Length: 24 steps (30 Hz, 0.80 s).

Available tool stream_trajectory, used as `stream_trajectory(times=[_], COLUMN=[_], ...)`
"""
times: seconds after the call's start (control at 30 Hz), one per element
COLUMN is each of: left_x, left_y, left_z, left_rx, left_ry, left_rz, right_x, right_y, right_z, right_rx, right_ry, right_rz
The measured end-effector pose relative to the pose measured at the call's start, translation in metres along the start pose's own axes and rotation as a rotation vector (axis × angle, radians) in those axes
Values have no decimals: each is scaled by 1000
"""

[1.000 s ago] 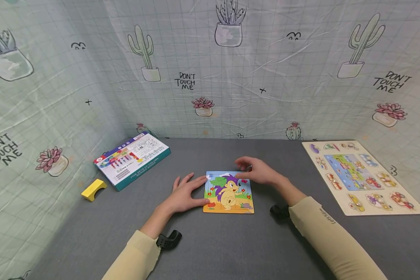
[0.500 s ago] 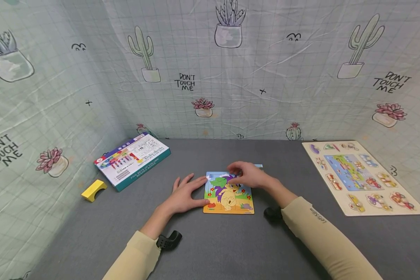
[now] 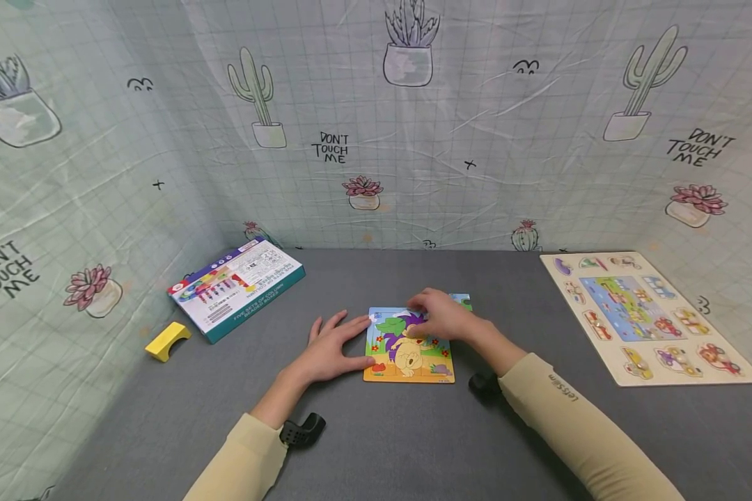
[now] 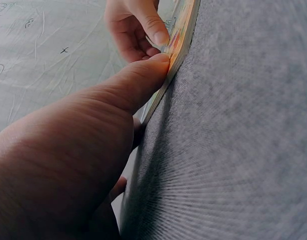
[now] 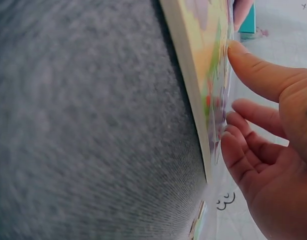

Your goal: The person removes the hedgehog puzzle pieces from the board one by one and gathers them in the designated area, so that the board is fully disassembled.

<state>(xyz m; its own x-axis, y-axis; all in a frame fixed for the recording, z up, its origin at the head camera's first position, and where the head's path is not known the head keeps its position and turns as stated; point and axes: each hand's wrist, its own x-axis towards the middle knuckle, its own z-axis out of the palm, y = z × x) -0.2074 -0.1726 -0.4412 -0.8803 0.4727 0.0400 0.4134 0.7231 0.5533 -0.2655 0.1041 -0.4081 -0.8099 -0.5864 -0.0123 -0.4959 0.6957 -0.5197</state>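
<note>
A square jigsaw puzzle (image 3: 407, 369) with a cartoon hedgehog lies flat on the grey table. My left hand (image 3: 329, 353) rests at its left side with fingers spread; in the left wrist view the thumb (image 4: 143, 77) presses at the puzzle's edge. Over the upper right part of the puzzle is my right hand (image 3: 446, 316), covering the hedgehog's face. In the right wrist view its thumb (image 5: 253, 70) touches the picture, while the loosely bent fingers (image 5: 238, 155) come right up to the surface. Just behind that hand shows a blue-green puzzle piece (image 3: 463, 301), partly hidden.
At the back left a flat cardboard box (image 3: 244, 287) lies at an angle, with a yellow arch block (image 3: 168, 340) in front of it. A large wooden board puzzle (image 3: 608, 362) lies on the right. Printed cloth (image 3: 413, 202) walls surround the table.
My right hand has moved left and slightly down onto the puzzle's upper right part. The blue-green piece behind it has come into view. My left hand has kept its place.
</note>
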Motion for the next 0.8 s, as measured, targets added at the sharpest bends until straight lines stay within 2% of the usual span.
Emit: stream_trajectory(times=[0.33, 0.8], left_x=[0, 1], left_y=[0, -1], left_z=[0, 1], left_rx=[9, 14], left_ry=[-4, 0], left_rz=[-1, -11], right_x=[2, 2], right_y=[-1, 3], right_z=[1, 4], right_rx=[6, 45], right_ry=[-3, -1], right_rz=[26, 5])
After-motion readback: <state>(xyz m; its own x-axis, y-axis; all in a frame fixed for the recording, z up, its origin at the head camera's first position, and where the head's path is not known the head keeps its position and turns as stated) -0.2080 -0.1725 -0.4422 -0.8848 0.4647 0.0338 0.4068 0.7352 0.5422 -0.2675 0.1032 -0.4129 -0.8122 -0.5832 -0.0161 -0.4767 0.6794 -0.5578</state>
